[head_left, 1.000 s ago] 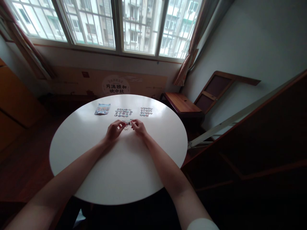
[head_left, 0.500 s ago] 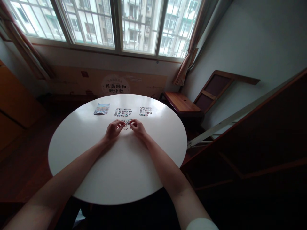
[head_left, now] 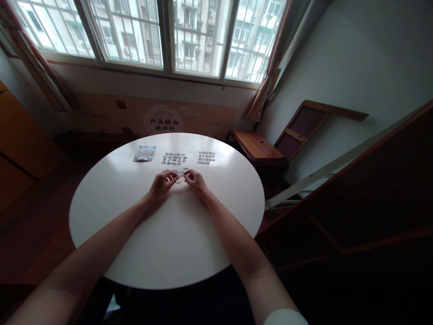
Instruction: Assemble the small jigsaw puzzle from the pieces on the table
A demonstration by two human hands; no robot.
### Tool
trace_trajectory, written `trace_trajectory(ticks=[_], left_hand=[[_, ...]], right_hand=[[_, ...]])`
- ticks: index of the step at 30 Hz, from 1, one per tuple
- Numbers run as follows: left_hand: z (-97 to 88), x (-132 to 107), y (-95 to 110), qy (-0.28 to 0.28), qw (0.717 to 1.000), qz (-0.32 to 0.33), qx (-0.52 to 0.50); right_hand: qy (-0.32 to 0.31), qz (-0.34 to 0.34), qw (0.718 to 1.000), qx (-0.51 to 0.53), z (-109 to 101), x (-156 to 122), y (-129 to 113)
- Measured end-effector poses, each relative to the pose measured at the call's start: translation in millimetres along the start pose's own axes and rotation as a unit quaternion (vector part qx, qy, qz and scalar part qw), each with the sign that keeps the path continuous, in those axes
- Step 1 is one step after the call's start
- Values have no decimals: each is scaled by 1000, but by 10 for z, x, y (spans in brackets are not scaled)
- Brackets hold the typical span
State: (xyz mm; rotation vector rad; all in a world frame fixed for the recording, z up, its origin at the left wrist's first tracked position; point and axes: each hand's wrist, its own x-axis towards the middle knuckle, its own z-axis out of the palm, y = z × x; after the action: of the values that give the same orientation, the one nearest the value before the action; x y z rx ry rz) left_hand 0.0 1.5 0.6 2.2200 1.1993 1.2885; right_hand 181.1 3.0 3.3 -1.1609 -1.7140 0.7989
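My left hand [head_left: 164,182] and my right hand [head_left: 195,180] face each other over the white round table, fingertips pinched close together. Between them is a small piece that looks like a jigsaw puzzle piece [head_left: 181,174]; the fingers partly hide it. Other puzzle pieces [head_left: 185,169] lie just behind and in front of the fingertips. Farther back, loose puzzle pieces [head_left: 173,159] lie spread in rows, with a second group of puzzle pieces [head_left: 206,157] to their right. A printed picture packet [head_left: 145,154] lies flat at the back left.
The white round table [head_left: 162,253] carries everything. Beyond its right back edge stands a wooden chair [head_left: 259,145]. A large dark wooden panel [head_left: 365,198] slants along the right. Barred windows [head_left: 196,36] and a lettered banner [head_left: 203,115] are behind the table.
Both hands stay in nearly the same place, with only slight finger movement at the puzzle pieces. The whole view has shifted a little.
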Motion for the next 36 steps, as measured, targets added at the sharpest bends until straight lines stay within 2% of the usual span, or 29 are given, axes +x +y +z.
trace_trajectory(ticks=[20,36], left_hand=[[15,2,-31,-16,1000,-15,-11],[16,-11,11,-5,1000,-4,-13]], right_hand=[[9,-12,1000,2,6,-1,29],[-8,-3,1000,-7,-10,-9,-25]])
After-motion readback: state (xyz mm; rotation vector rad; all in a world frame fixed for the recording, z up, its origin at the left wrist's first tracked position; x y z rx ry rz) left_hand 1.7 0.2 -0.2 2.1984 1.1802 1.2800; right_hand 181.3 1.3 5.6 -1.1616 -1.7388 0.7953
